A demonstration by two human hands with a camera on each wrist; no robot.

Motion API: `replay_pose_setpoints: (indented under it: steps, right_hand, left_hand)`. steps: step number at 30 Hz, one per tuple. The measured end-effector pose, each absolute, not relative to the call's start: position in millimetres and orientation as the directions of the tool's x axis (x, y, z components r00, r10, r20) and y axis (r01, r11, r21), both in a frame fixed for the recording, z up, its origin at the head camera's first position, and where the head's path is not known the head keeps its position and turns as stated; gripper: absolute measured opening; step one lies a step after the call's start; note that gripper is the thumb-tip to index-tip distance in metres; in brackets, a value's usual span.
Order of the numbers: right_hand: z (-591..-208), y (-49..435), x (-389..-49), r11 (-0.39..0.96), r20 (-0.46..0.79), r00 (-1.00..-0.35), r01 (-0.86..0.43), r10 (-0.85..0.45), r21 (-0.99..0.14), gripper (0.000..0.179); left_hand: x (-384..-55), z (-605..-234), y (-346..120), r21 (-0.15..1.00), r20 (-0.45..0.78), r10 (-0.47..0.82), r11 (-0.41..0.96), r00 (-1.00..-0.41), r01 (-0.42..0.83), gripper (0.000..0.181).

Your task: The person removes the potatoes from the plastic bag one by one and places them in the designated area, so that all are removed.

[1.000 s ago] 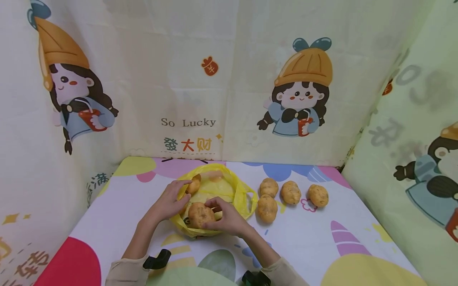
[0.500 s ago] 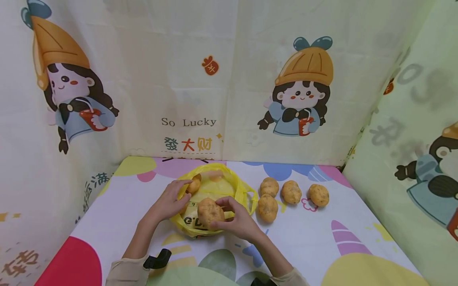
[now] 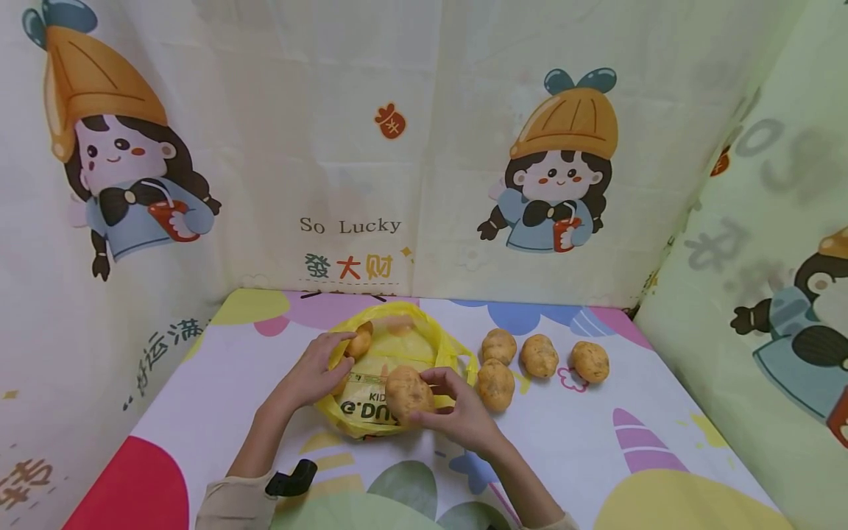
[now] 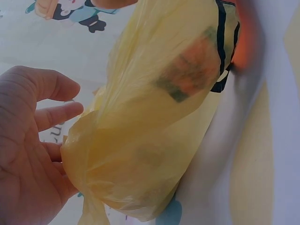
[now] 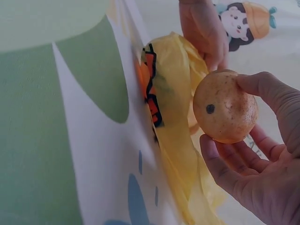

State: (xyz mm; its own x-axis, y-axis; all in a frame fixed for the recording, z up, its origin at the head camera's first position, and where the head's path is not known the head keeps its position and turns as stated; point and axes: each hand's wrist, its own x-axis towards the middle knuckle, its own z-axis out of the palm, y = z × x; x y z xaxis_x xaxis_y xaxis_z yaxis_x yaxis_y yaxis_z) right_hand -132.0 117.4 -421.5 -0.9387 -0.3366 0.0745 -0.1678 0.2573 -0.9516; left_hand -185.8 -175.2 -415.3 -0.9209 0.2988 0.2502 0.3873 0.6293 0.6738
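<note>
The yellow plastic bag (image 3: pixel 450 346) lies with its mouth spread upward. My left hand (image 3: pixel 318 372) is at its left rim, fingers gently bent, some of them touching the outside of the bag in the left wrist view. Beside those fingers, potatoes (image 3: pixel 360 342) show partly inside the bag. My right hand (image 3: pixel 457 412) pinches a large potato (image 3: pixel 408 394) between thumb and fingers, over the right front part of the bag mouth. A dark spot marks this potato (image 5: pixel 226 107) in the right wrist view. Dark printed letters (image 3: pixel 371 411) show on the bag's inside.
Several potatoes lie on the patterned cloth right of the bag: one (image 3: pixel 495 386) close to my right hand, another (image 3: pixel 499 347) behind it, then a third (image 3: pixel 539 356) and one farther right (image 3: pixel 589 362). Printed fabric walls (image 3: pixel 437 147) enclose the table (image 3: pixel 563 434).
My right hand has moved to the right with the potato, uncovering more of the bag's printed letters. The left hand has stayed at the bag's left rim.
</note>
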Motion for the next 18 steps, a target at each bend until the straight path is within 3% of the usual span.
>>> replay_pose_setpoints:
  steps: [18]
  right_hand:
    - [-416,150,-125,0.176,0.05,-0.983,-0.081,-0.178,-0.981,0.06]
  left_hand:
    - [-186,-414,-174,0.673,0.242,0.299,0.634,-0.923,0.381,0.047]
